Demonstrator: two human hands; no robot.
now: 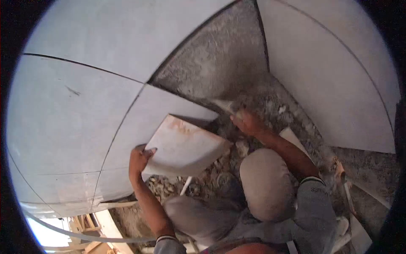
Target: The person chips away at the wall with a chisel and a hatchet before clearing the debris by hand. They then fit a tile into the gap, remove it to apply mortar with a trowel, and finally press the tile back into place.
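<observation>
Left hand (141,157): my fingers are curled tight over the near left corner of a loose tile (186,146), thumb on top of the edge. The tile is lifted and tilted, its far edge higher. Its upper face is pale with an orange-brown stain towards the far corner. It hangs over the open gap in the floor, and its left side overlaps the nearest laid tile.

Right hand (248,122): closed round the handle of a trowel (223,105), knuckles up. The handle itself is hidden in my grip. The blade points away and to the left, and its tip rests on the grey mortar bed (220,63), just beyond the far right corner of the loose tile. The two hands are well apart, with the tile between them.

Surroundings: the mortar bed is a rough grey wedge running away from me. Laid tiles (76,114) border it on the left, with dark joint lines between them, and a large laid tile (330,76) borders it on the right. Broken rubble (211,173) lies under the lifted tile and in front of my knee (266,182). A pale offcut (292,137) lies just beside my right forearm. My grey sleeve (315,199) ends at the elbow.
</observation>
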